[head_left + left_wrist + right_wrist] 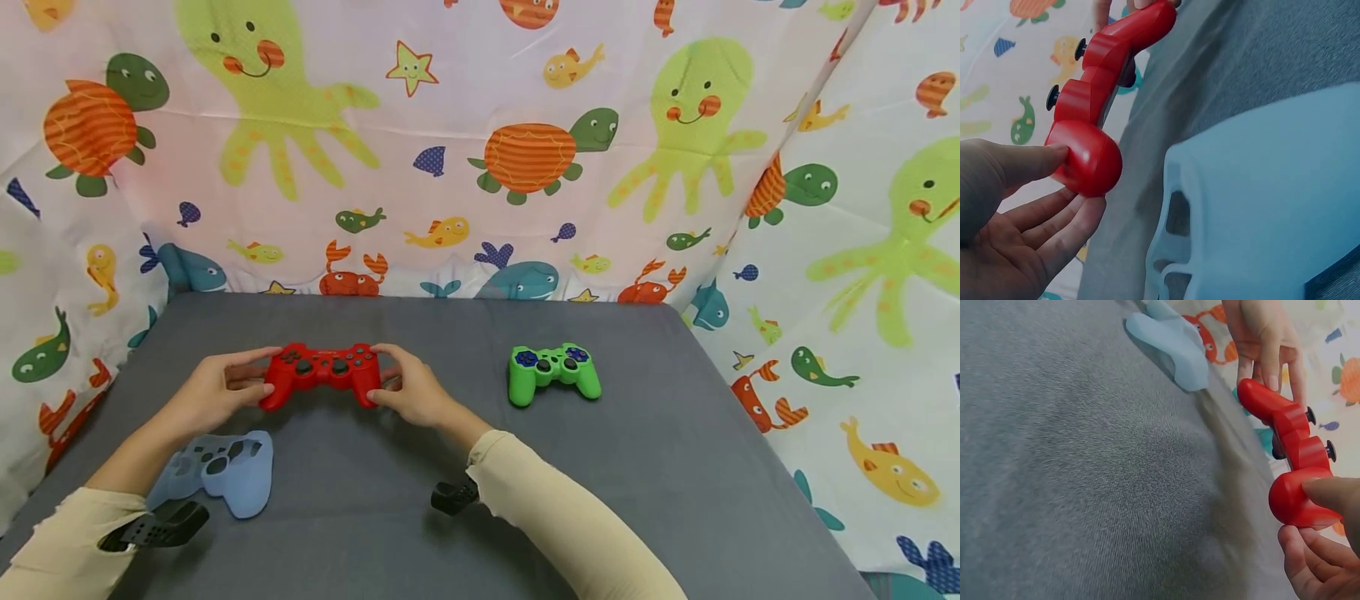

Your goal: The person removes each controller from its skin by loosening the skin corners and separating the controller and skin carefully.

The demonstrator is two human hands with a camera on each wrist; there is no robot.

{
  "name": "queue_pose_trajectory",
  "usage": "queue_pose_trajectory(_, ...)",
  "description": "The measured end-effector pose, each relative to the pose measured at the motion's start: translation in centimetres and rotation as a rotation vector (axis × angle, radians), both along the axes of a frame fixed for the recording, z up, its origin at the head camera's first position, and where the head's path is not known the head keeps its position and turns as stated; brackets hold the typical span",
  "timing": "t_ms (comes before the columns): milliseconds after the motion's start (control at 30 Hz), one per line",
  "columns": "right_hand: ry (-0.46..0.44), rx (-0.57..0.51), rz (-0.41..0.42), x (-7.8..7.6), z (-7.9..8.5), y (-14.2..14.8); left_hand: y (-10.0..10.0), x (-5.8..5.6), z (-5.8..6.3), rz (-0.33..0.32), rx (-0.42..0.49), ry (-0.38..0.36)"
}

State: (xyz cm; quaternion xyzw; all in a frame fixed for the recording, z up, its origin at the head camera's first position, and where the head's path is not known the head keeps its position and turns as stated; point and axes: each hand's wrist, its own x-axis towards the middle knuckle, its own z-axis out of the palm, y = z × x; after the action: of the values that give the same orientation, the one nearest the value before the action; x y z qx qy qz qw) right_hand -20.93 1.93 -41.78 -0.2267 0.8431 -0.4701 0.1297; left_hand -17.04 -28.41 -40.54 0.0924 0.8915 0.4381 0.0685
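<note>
A red game controller [322, 369] with black thumbsticks is held up between both hands, above the grey table. My left hand [217, 389] pinches its left grip between thumb and fingers, as the left wrist view also shows. At the other end, my right hand [417, 387] pinches the right grip the same way, thumb on the near side. Beneath and beside the left forearm lies a light-blue, hollow silicone controller cover [247, 479], partly hidden by that arm. In the left wrist view the cover [1260, 187] shows its cut-out openings.
Right of the hands, a green controller [552, 372] with dark blue button areas lies on the grey table [675, 467]. Curtains [480, 75] printed with sea animals stand behind and at both sides. Black wrist cameras [454, 497] are strapped on both forearms.
</note>
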Motion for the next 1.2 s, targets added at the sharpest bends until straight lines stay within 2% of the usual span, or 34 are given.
queue_pose_trajectory(200, 0.029, -0.016, 0.015, 0.9, 0.6, 1.0, 0.6, 1.2, 0.7, -0.021, 0.030, 0.012)
queue_pose_trajectory(367, 0.017, -0.023, 0.026, 1.6, 1.3, 1.8, 1.0, 1.9, 1.4, -0.035, 0.037, 0.005)
queue_pose_trajectory(567, 0.019, -0.044, 0.048, 2.3, 1.7, 2.5, 1.4, 2.7, 1.7, -0.054, 0.062, 0.024)
queue_pose_trajectory(800, 0.009, -0.078, 0.078, 3.5, 1.0, 3.3, 1.7, 3.8, 1.5, -0.067, 0.050, 0.030)
queue_pose_trajectory(967, 0.000, -0.100, 0.086, 4.1, 0.4, 3.6, 2.3, 4.4, 1.5, -0.053, 0.015, 0.043)
queue_pose_trajectory(1200, -0.018, -0.114, 0.089, 4.8, 0.1, 3.7, 2.7, 5.4, 1.6, -0.026, 0.015, 0.022)
